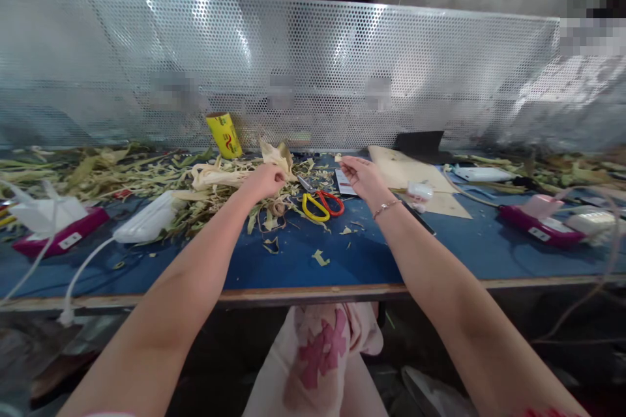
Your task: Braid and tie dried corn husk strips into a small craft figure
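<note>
My left hand (267,181) is closed at the edge of a heap of pale dried husks (220,176); a cream husk piece (278,158) rises just behind its fingers. Whether the fingers grip that piece is hard to tell. My right hand (360,174), with a bracelet at the wrist, pinches a small pale scrap (338,158) between thumb and fingertips. Between the hands, scissors (321,204) with one yellow and one red handle lie on the blue table (293,267), blades toward the husks. Small scraps are scattered in front of them.
A yellow tube (225,135) leans by the perforated metal screen (323,45). Magenta power-strip boxes (61,232) (540,225) stand at both sides with cables. A white adapter (147,218) lies left; brown card (411,172), a small white case (419,192) and a dark phone-like object lie right.
</note>
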